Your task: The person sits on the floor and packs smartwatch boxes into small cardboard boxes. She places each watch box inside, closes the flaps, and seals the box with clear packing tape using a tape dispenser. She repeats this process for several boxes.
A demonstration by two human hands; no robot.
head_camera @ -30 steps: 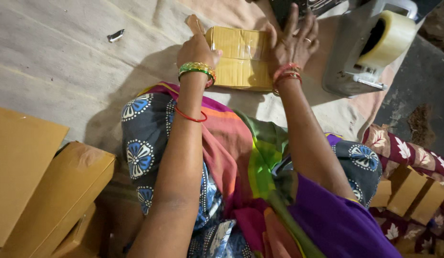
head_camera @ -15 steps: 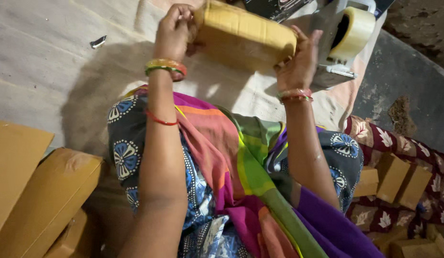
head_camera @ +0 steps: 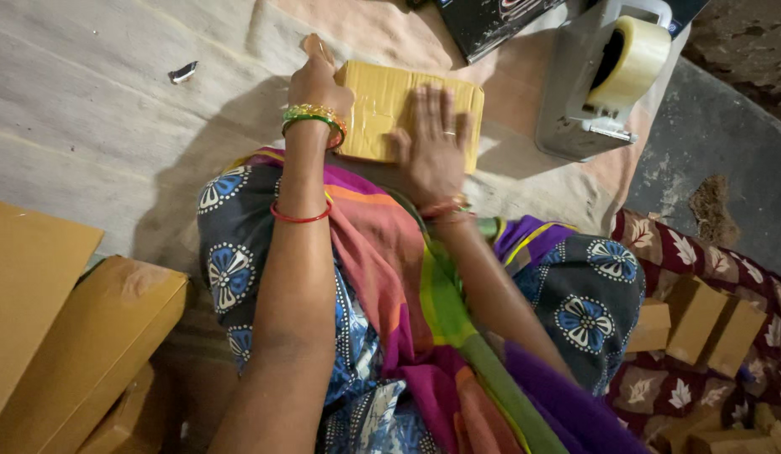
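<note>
A flat brown cardboard box point(head_camera: 382, 109), taped over, lies on a beige cloth in front of my knees. My right hand point(head_camera: 432, 147) rests palm down on its top, fingers spread. My left hand point(head_camera: 316, 80) grips the box's left edge, thumb pointing up. Both wrists wear bangles.
A grey tape dispenser point(head_camera: 605, 84) with a roll of clear tape stands to the right of the box. A dark box point(head_camera: 500, 25) lies behind it. Stacked brown cartons point(head_camera: 79, 328) sit at the left. Several small brown boxes point(head_camera: 701, 328) lie on a patterned cloth at the right.
The box was lifted and turned between both hands half a second ago. It now lies flat on the cloth again, with my right hand pressed on top.
</note>
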